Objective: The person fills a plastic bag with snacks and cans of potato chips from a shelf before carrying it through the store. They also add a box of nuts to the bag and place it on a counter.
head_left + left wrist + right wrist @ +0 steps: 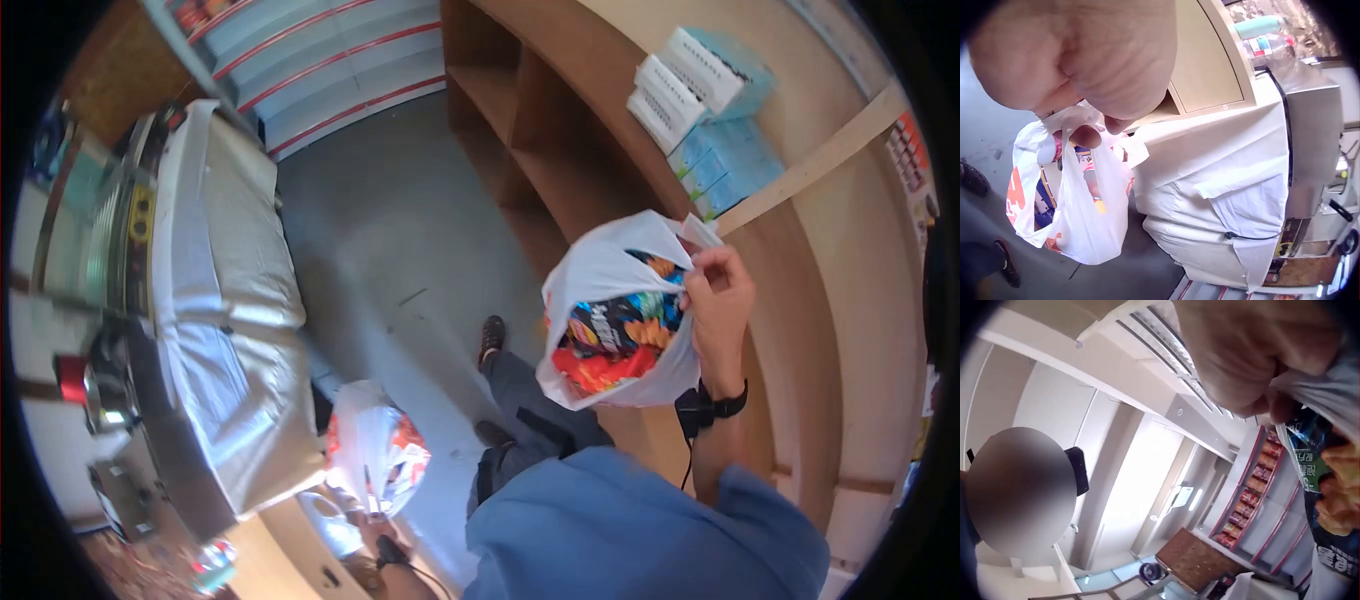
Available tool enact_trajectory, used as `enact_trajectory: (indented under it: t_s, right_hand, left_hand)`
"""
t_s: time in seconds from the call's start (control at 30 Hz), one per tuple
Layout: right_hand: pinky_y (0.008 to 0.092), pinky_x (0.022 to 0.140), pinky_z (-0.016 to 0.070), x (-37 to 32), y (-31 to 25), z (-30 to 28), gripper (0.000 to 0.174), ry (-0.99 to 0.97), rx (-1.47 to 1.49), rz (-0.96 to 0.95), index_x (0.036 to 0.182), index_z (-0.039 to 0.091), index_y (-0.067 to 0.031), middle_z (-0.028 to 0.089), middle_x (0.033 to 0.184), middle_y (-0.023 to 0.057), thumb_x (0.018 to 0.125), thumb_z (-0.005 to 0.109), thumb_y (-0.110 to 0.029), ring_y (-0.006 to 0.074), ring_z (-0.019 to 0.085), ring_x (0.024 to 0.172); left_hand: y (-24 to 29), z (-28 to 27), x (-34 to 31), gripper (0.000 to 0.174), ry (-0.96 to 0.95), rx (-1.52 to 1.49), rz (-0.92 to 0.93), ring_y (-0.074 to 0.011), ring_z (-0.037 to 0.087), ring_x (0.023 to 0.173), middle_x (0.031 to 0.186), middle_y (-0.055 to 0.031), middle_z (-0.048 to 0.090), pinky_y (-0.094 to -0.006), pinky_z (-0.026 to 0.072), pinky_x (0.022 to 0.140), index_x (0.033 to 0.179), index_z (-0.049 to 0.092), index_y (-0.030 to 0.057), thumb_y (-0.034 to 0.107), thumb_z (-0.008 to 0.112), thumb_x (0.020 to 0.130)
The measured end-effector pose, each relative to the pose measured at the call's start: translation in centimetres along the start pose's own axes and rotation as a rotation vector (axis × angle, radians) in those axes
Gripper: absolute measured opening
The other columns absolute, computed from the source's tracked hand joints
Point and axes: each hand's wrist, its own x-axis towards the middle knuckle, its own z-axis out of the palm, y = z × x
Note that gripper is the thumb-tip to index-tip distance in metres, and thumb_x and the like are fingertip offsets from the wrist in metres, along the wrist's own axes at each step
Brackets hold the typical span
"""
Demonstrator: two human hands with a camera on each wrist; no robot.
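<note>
My right hand (722, 305) pinches the edge of a white plastic bag (610, 245), which hangs with its mouth gaping; colourful snack packets (605, 330) show inside. In the right wrist view the curled fingers of the right hand (1260, 356) grip the bag's plastic beside a dark packet (1316, 481). Low in the head view, my left hand (378, 535) holds a second white bag (375, 440) with red print. The left wrist view shows the left hand (1079, 62) with its fingers curled round the handles of that bag (1079, 212), which has packages inside.
Brown wooden shelving (560, 150) stands ahead, with white boxes (668, 100) and blue packs (728, 165) on top. A silvery cover (240, 330) lies over a long unit at the left. Red-edged shelves (330, 60) stand at the back, beyond the grey floor (400, 220).
</note>
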Motion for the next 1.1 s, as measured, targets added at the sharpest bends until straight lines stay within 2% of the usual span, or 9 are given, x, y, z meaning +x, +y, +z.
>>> enact_trajectory:
  t_s: [0.1, 0.17, 0.3, 0.43, 0.63, 0.93, 1.03, 1.07, 1.1]
  right_hand:
    - [0.0225, 0.056, 0.0514, 3.7, -1.3, 5.2, 0.011, -0.05, 0.182, 0.038, 0.092, 0.06, -0.0015, 0.06, 0.09, 0.0051, 0.087, 0.06, 0.008, 0.01, 0.061, 0.066]
    - [0.0232, 0.057, 0.054, 6.9, -1.1, 8.3, 0.011, -0.131, 0.26, 0.067, 0.091, 0.06, 0.0001, 0.059, 0.093, 0.0063, 0.086, 0.06, 0.01, 0.0108, 0.062, 0.068]
    - [0.0224, 0.055, 0.053, 13.0, -2.0, 14.2, 0.011, -0.298, 0.415, 0.088, 0.089, 0.058, 0.0016, 0.056, 0.094, 0.0056, 0.085, 0.06, 0.012, 0.01, 0.06, 0.067]
    - [0.0239, 0.077, 0.0446, 17.7, -0.3, 19.5, 0.015, -0.417, 0.4, 0.095, 0.084, 0.059, 0.0012, 0.056, 0.089, 0.004, 0.076, 0.059, 0.013, 0.0103, 0.055, 0.086]
    - [0.0241, 0.076, 0.0443, 24.4, 1.5, 27.8, 0.014, -0.556, 0.273, 0.059, 0.079, 0.058, -0.0002, 0.057, 0.087, 0.0036, 0.074, 0.06, 0.012, 0.0107, 0.055, 0.084]
    - [0.0285, 0.064, 0.0465, 38.4, 5.7, 47.9, 0.011, -0.723, -0.229, -0.426, 0.08, 0.058, -0.0018, 0.055, 0.081, 0.0065, 0.073, 0.06, 0.007, 0.0169, 0.057, 0.069]
    - [0.0387, 0.062, 0.0496, 42.5, 7.9, 54.7, 0.012, -0.962, -0.545, -0.732, 0.081, 0.061, -0.0054, 0.057, 0.081, 0.0118, 0.073, 0.064, 0.002, 0.0311, 0.06, 0.069]
    - [0.0456, 0.065, 0.0511, 43.9, 8.1, 56.7, 0.012, -1.115, -0.66, -0.788, 0.083, 0.062, -0.0068, 0.059, 0.083, 0.0133, 0.074, 0.066, -0.001, 0.0364, 0.062, 0.074]
    - [0.0459, 0.067, 0.0525, 45.0, 8.9, 58.8, 0.016, -1.196, -0.695, -0.835, 0.085, 0.063, -0.0076, 0.059, 0.082, 0.0142, 0.071, 0.067, -0.001, 0.0366, 0.064, 0.077]
  left_hand:
    - [4.3, 5.3, -3.8, 0.034, -0.059, -0.076, -0.49, -0.0149, 0.05, 0.044, 0.061, 0.003, 0.05, -0.0297, 0.0459, 0.038, 0.081, 0.054, 0.0165, 0.047, 0.066, 0.092]
    - [2.8, 7.5, -2.4, 0.039, -0.137, -0.241, -0.536, -0.0191, 0.054, 0.046, 0.054, 0.0018, 0.049, -0.0365, 0.0467, 0.041, 0.08, 0.054, 0.0169, 0.054, 0.06, 0.091]
    - [3.3, 9.6, -3.4, 0.037, -0.092, -0.127, -0.392, -0.0206, 0.055, 0.048, 0.058, -0.0001, 0.052, -0.0374, 0.0482, 0.044, 0.081, 0.056, 0.015, 0.051, 0.062, 0.089]
    - [2.4, 8.9, -5.4, 0.034, -0.004, 0.043, -0.326, -0.0225, 0.058, 0.051, 0.062, -0.0027, 0.055, -0.0387, 0.0502, 0.048, 0.082, 0.059, 0.0125, 0.046, 0.063, 0.087]
    - [0.7, 18.6, -4.7, 0.031, 0.078, 0.135, -0.311, -0.0254, 0.061, 0.055, 0.069, -0.0065, 0.061, -0.0406, 0.0531, 0.053, 0.084, 0.063, 0.0087, 0.039, 0.066, 0.084]
    - [-0.6, 34.6, -0.6, 0.027, 0.111, 0.078, -0.406, -0.0293, 0.066, 0.061, 0.078, -0.0115, 0.069, -0.0432, 0.0571, 0.061, 0.086, 0.069, 0.0037, 0.03, 0.07, 0.08]
    - [4.7, 40.5, 4.6, 0.035, -0.152, 1.016, -0.093, -0.0302, 0.07, 0.087, 0.096, -0.0222, 0.069, -0.0431, 0.0568, 0.075, 0.109, 0.07, 0.001, 0.027, 0.064, 0.085]
    - [2.7, 42.3, 7.3, 0.035, -0.145, 0.978, -0.105, -0.0302, 0.07, 0.087, 0.096, -0.0222, 0.069, -0.0431, 0.0568, 0.075, 0.109, 0.07, 0.001, 0.027, 0.064, 0.085]
    - [5.0, 44.8, 12.3, 0.034, 0.194, 0.381, -0.215, -0.0237, 0.065, 0.085, 0.097, -0.0147, 0.069, -0.0439, 0.0554, 0.066, 0.111, 0.065, -0.002, 0.028, 0.057, 0.099]
